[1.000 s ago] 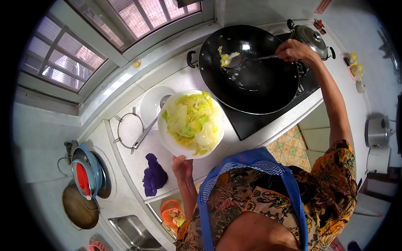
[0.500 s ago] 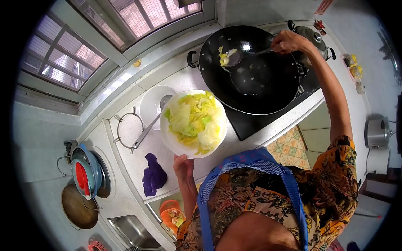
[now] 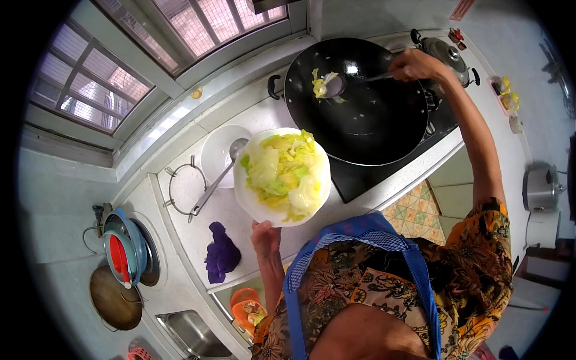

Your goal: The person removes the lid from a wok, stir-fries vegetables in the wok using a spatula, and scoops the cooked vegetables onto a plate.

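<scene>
My left hand point(image 3: 266, 239) grips the near edge of a white plate point(image 3: 245, 195) heaped with cooked cabbage point(image 3: 282, 171). The plate is held just left of a large black wok point(image 3: 372, 129). Over the wok's right rim, my right hand point(image 3: 413, 65) is closed around the handle of a metal ladle point(image 3: 335, 87). The ladle's bowl rests near the wok's left inner wall, touching a small clump of cabbage point(image 3: 320, 83). Small bits of food and a wet sheen show on the wok's black inside.
Behind the plate is a white bowl point(image 3: 216, 150) with a metal spoon point(image 3: 211, 191) beside it. A wire ring stand point(image 3: 170, 187) and a purple cloth point(image 3: 222, 253) lie on the counter. Farther off are a lidded pot point(image 3: 445, 54), a sink point(image 3: 192, 333) and stacked basins point(image 3: 139, 246).
The plate and my left hand have shifted slightly right, toward the wok. My right hand has moved a little left with the ladle, whose bowl has stayed by the cabbage clump.
</scene>
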`<state>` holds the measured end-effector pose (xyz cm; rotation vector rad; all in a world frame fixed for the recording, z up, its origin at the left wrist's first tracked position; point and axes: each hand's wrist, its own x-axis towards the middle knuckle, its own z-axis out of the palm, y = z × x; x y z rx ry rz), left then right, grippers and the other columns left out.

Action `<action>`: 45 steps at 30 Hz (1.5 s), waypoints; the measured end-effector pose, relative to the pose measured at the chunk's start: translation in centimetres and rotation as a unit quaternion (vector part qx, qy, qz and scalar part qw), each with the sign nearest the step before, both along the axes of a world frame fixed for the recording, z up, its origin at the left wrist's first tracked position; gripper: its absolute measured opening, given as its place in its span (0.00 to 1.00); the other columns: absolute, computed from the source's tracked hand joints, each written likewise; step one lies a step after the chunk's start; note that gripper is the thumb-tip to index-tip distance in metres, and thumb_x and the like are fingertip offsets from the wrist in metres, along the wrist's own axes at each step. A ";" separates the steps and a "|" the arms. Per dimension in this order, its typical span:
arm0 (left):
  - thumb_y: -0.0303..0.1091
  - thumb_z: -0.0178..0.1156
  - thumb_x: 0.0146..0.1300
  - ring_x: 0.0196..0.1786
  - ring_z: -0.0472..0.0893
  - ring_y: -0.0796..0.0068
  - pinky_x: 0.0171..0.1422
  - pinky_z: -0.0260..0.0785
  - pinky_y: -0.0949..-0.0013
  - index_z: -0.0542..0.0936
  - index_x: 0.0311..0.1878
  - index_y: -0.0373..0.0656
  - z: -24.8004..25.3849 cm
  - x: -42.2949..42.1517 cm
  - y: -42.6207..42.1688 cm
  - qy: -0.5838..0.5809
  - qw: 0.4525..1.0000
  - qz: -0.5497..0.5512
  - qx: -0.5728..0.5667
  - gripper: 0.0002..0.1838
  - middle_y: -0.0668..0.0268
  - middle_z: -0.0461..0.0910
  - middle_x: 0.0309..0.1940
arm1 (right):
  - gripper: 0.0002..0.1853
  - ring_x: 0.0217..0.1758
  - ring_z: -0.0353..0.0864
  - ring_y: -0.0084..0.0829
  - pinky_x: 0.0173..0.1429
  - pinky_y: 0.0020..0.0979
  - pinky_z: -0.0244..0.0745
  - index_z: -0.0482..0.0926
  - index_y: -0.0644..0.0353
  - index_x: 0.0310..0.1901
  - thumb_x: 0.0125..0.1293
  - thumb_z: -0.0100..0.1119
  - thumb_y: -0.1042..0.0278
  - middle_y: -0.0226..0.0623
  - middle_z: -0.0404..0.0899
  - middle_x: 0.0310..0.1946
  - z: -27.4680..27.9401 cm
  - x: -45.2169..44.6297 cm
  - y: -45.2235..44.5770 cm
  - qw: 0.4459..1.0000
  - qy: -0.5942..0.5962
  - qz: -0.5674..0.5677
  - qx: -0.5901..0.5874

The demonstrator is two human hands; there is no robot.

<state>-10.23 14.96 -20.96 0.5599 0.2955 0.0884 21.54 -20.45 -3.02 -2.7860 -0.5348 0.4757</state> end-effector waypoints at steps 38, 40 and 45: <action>0.29 0.58 0.43 0.57 0.70 0.59 0.64 0.61 0.60 0.63 0.58 0.30 0.2 2.2 -0.7 0.006 1.000 -0.018 0.010 0.35 0.54 0.69 0.55 | 0.09 0.22 0.63 0.13 0.24 0.16 0.57 0.74 0.61 0.41 0.61 0.55 0.68 0.21 0.67 0.22 -16.4 -9.1 -1.2 0.825 0.193 -0.242 0.473; 0.29 0.58 0.43 0.57 0.70 0.59 0.63 0.61 0.60 0.63 0.58 0.30 0.2 2.0 -0.8 0.005 1.000 -0.017 0.006 0.35 0.54 0.69 0.55 | 0.09 0.22 0.63 0.13 0.24 0.17 0.59 0.74 0.62 0.41 0.61 0.54 0.68 0.21 0.67 0.22 -15.6 -9.6 -1.1 0.840 0.165 -0.241 0.457; 0.29 0.58 0.42 0.57 0.71 0.60 0.64 0.60 0.61 0.63 0.58 0.29 0.1 1.9 -0.8 0.014 1.000 -0.008 0.015 0.35 0.54 0.69 0.54 | 0.09 0.22 0.64 0.13 0.24 0.17 0.59 0.75 0.60 0.41 0.61 0.55 0.67 0.21 0.68 0.22 -17.0 -8.2 -0.8 0.824 0.167 -0.247 0.482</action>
